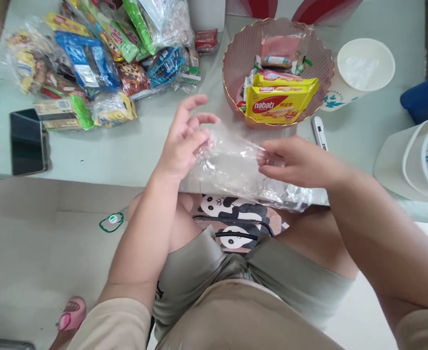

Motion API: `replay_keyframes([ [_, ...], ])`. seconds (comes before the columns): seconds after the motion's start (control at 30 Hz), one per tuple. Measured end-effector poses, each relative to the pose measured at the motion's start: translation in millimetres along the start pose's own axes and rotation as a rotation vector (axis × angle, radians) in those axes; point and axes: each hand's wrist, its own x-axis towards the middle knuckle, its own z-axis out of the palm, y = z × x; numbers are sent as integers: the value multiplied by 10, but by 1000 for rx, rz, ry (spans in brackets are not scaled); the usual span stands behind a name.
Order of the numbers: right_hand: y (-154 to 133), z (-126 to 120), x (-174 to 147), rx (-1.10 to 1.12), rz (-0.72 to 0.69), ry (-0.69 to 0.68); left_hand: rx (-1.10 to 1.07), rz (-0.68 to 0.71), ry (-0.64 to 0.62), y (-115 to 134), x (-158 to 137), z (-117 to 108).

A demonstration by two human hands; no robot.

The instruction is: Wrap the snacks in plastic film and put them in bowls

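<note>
A clear plastic bag (231, 165) is stretched between my two hands at the table's front edge. My left hand (190, 138) pinches its left side between thumb and fingers, with the other fingers raised and curled. On the right, my right hand (290, 160) grips the bag's upper edge with its fingertips. The lower part of the bag hangs crumpled near the table edge. Just beyond the bag stands a pinkish scalloped bowl (231, 92) with a gold rim, holding yellow Nabati wafer packs (281, 103) and other wrapped snacks.
Packaged snacks (90, 61) are piled at the back left, near a dark phone (29, 141). A white cup (367, 63), a white utility knife (319, 132), white tubs (399, 155) and a blue packet (427, 97) are on the right. A panda-print bag (235, 214) shows between my knees.
</note>
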Motion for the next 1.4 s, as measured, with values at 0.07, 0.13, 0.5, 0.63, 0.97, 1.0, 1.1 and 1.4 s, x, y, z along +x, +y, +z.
replay_keyframes([
  [0.07, 9, 91, -102, 288, 49, 145, -117, -35, 13, 5, -2, 23],
  [0.13, 67, 244, -181, 555, 99, 313, -184, -122, -97, -31, -26, 102],
  [0.5, 335, 693, -250, 801, 240, 647, 75, -382, -389, -416, -140, 588],
  [0.63, 417, 660, -309, 688, 202, 660, 217, -394, -334, -349, -112, 565],
  [0.97, 538, 677, -331, 540, -34, 747, 119, -140, -319, -356, -94, 455],
  [1.0, 548, 674, -328, 574, -22, 759, 145, -111, -306, -350, -89, 446],
  [1.1, 576, 658, -324, 667, 57, 790, 227, -51, -233, -339, -72, 415],
  [1.4, 594, 608, -300, 871, 164, 774, 260, -55, -134, -283, -56, 317],
])
